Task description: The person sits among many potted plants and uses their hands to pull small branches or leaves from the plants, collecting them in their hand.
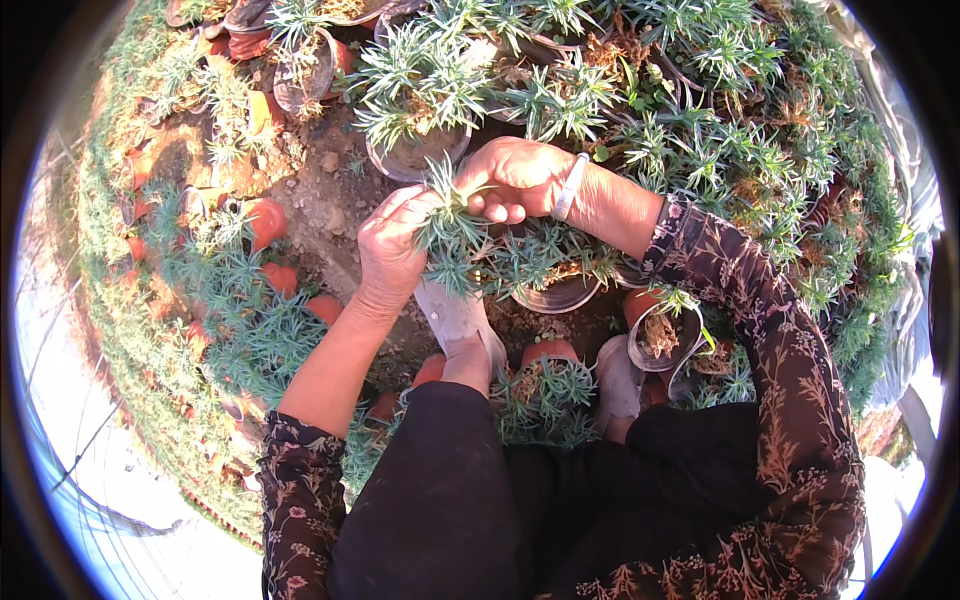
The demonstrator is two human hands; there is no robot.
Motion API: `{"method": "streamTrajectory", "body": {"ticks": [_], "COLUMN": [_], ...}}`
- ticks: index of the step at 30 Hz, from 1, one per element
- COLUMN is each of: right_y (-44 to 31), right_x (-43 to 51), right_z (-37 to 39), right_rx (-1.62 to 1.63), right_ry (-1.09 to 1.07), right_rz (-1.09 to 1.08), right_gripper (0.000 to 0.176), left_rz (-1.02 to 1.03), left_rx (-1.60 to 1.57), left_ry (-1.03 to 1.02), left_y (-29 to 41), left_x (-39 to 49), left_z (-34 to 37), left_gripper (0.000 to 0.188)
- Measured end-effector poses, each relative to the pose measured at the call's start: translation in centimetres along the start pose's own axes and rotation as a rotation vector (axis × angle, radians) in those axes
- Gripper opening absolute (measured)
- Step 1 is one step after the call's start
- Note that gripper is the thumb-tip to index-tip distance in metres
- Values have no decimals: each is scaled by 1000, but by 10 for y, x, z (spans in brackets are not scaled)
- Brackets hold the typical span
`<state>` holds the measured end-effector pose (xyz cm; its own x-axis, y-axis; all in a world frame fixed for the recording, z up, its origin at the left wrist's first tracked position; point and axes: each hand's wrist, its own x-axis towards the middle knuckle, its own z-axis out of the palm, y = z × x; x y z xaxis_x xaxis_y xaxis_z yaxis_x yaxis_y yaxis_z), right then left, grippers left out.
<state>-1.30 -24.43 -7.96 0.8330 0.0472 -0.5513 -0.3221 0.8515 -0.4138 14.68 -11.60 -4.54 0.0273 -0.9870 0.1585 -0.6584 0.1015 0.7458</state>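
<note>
My left hand (pixel 396 238) pinches a spiky blue-green plant (pixel 450 225) from its left side. At the plant's upper right, my right hand (pixel 514 180) has its fingers curled, with thumb and forefinger at the narrow leaves; a pale bangle circles that wrist. The plant is held above my shoe, among other foliage, and its lower end cannot be made out. Just behind the hands stands a plastic pot (pixel 409 161) of soil with similar plants over its rim. Below my right forearm another pot (pixel 559 295) shows its round rim under leaves.
Crowded potted plants (pixel 720 150) cover the right side. On the left, orange pots (pixel 266 223) lie tipped beside bare soil (pixel 322 172). My shoes (pixel 454 311) stand among pots. A pot with a dry root clump (pixel 660 337) is at the right shoe.
</note>
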Motion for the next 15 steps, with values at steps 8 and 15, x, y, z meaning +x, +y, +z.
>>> {"method": "streamTrajectory", "body": {"ticks": [8, 15], "right_y": [-3, -15], "right_x": [-9, -23], "right_z": [15, 23], "right_rx": [-250, -554], "right_ry": [172, 154], "right_rz": [-192, -323], "right_gripper": [25, 31], "left_rz": [-151, -170], "left_rx": [-143, -116], "left_ry": [68, 37], "left_y": [-9, -6], "left_x": [-7, -2], "left_z": [2, -2], "left_gripper": [21, 18]}}
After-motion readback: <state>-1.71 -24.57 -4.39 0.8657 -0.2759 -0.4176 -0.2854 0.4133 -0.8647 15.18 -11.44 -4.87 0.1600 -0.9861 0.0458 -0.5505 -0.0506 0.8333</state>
